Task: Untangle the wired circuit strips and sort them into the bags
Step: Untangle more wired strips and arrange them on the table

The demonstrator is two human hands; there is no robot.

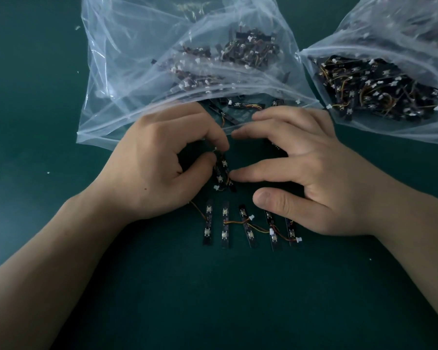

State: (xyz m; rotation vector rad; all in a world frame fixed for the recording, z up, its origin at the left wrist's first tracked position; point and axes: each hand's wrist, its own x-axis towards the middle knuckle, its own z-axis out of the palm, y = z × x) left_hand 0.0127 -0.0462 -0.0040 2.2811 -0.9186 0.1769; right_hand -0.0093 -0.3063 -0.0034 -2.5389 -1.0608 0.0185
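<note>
Pinches a wire of the tangled clump (221, 173) in the left grip (162, 160), poises the released right grip (301, 173) alongside, seemingly to tease strips free, above the laid-out row (248, 226) on the tabletop (213, 299).

On the table (213, 299), a left bag (137, 72) and a right bag (390, 46), strips in each, are laid side by side at the back, a tangle of strips (221, 173) is pinched by the left hand (157, 168) before them, and a row of strips (225, 223) is laid nearest.
</note>
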